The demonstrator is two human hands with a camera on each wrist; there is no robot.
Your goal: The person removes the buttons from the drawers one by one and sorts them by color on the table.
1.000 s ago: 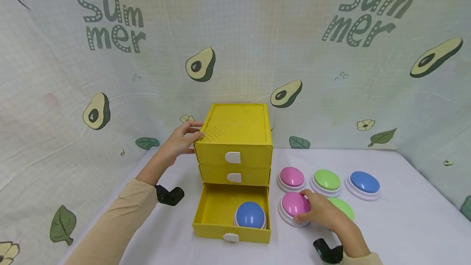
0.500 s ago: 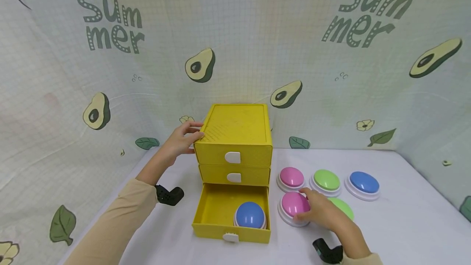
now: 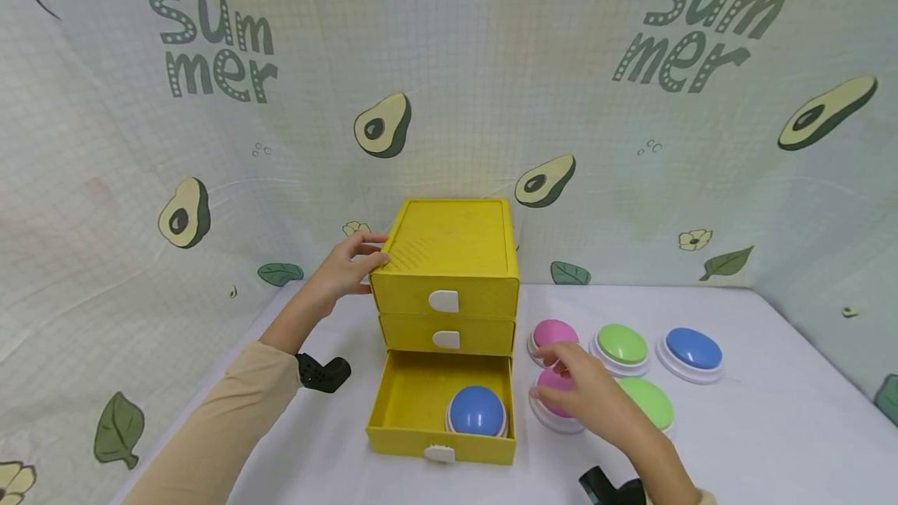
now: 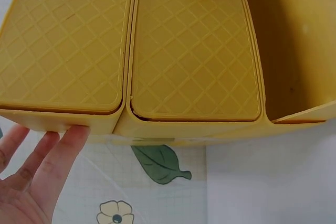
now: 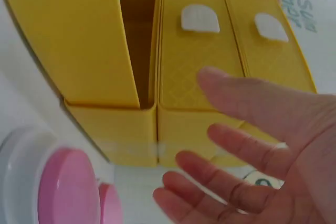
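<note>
A yellow cabinet (image 3: 449, 236) with three drawers stands mid-table. Its bottom drawer (image 3: 414, 392) is pulled out, and a blue dome push button (image 3: 478, 411) on a white base lies inside at the right. My left hand (image 3: 345, 265) rests against the upper left side of the cabinet; in the left wrist view its straight fingers (image 4: 60, 156) touch the side wall. My right hand (image 3: 585, 388) hovers over the front pink push button (image 3: 554, 392), partly covering it. The right wrist view shows this hand (image 5: 252, 150) with spread fingers, holding nothing.
Behind the front pink button sit another pink button (image 3: 556, 332), a green button (image 3: 623, 344) and a blue button (image 3: 694, 348). A second green button (image 3: 648, 402) is partly behind my right arm. A printed cloth (image 3: 449, 61) hangs behind the table.
My right hand has let go of the front pink button, rising and shifting slightly left over it. The left hand, cabinet and drawer have stayed in place.
</note>
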